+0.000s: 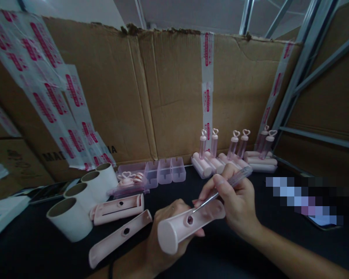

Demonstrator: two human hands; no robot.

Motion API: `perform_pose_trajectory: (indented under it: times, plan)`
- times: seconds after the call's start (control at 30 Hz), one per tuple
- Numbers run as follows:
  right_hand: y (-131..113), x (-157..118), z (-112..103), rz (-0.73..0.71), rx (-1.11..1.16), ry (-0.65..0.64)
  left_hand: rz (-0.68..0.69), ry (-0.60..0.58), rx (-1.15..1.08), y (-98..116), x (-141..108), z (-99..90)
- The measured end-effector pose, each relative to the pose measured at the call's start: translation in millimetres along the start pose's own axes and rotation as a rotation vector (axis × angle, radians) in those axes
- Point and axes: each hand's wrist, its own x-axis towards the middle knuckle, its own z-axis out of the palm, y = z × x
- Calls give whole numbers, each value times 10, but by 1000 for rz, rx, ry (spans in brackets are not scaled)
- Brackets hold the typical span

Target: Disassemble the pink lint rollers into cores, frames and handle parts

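My left hand (163, 217) is wrapped round a pink half-tube part (182, 228) with a rounded end and a small round hole. In my right hand (235, 197) is a thin metal-tipped tool (218, 192) with a clear handle, its tip at the part's surface near the hole. My right hand is close to the part's far end. Left of my hands lie another pink half-tube shell (113, 245) with a round hole and a pink slotted case (112, 212).
Several white cardboard tubes (75, 224) stand at the left, near a lilac compartment box (165, 171) holding small pink pieces. Along the cardboard wall (174, 93), pink cylinders (202, 166) carry clear tubes with heart tops. A blurred-out phone (308, 207) lies at the right.
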Motion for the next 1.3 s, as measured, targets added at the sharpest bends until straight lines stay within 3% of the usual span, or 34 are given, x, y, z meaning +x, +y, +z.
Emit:
perform_pose_trajectory:
  times: [0.5, 0.83, 0.97, 1.3]
  plan:
    - [-5, 37, -4, -9, -92, -26, 23, 42, 99, 88, 24, -4]
    - [-72, 56, -42, 11, -203, -128, 79, -1, 115, -22, -59, 35]
    - [-70, 39, -41, 68, -165, -210, 51, 10, 56, 26, -35, 45]
    - [-97, 103, -74, 24, -62, -189, -34, -18, 56, 119, 57, -18]
